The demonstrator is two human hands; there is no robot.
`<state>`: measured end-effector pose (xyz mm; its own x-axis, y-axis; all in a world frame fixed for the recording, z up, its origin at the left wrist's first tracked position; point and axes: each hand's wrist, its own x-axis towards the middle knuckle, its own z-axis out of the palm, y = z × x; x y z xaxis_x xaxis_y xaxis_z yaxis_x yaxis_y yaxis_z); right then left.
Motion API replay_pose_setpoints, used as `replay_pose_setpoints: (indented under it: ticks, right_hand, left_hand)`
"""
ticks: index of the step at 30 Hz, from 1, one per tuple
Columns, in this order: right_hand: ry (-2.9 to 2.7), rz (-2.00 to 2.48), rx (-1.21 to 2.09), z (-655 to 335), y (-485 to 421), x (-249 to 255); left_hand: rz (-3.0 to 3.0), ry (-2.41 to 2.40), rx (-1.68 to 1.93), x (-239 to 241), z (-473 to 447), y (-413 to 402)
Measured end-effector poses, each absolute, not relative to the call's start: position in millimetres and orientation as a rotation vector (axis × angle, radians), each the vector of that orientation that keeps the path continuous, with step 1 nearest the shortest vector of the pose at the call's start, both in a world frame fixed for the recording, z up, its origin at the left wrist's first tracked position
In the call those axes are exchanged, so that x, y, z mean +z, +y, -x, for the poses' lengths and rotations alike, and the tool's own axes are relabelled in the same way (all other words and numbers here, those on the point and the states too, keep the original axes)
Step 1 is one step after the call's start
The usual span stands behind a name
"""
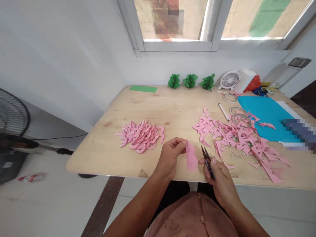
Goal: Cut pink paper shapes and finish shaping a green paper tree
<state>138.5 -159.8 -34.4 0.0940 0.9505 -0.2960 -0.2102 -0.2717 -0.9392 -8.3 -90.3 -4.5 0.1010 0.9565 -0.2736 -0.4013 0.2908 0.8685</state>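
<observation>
My left hand [170,156] pinches a small pink paper piece [191,158] by its top edge, holding it just above the wooden table [98,144] near the front edge. My right hand [219,177] is closed round a pair of small dark scissors [206,158], whose blades point up toward the pink piece, a short gap away. A heap of cut pink curved shapes [141,135] lies to the left of my hands. A wider scatter of pink paper offcuts [237,136] lies to the right.
A blue paper sheet [265,117], tape rings [240,115], a white pen [223,112], a small white desk fan [229,80], three green paper balls [190,81] and a green sheet [143,89] sit toward the back. A standing fan [12,125] is on the floor left.
</observation>
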Motion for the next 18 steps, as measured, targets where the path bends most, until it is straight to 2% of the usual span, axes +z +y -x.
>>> replay_pose_setpoints:
  ticks: [8, 18]
  right_hand:
    - [-0.8, 1.463, 1.299, -130, -157, -41]
    - [-0.53, 1.343, 1.349, -143, -149, -32]
  left_hand:
    - [-0.51, 0.926, 1.262, -5, -6, -101]
    - [-0.542, 1.049, 1.221, 1, -5, -107]
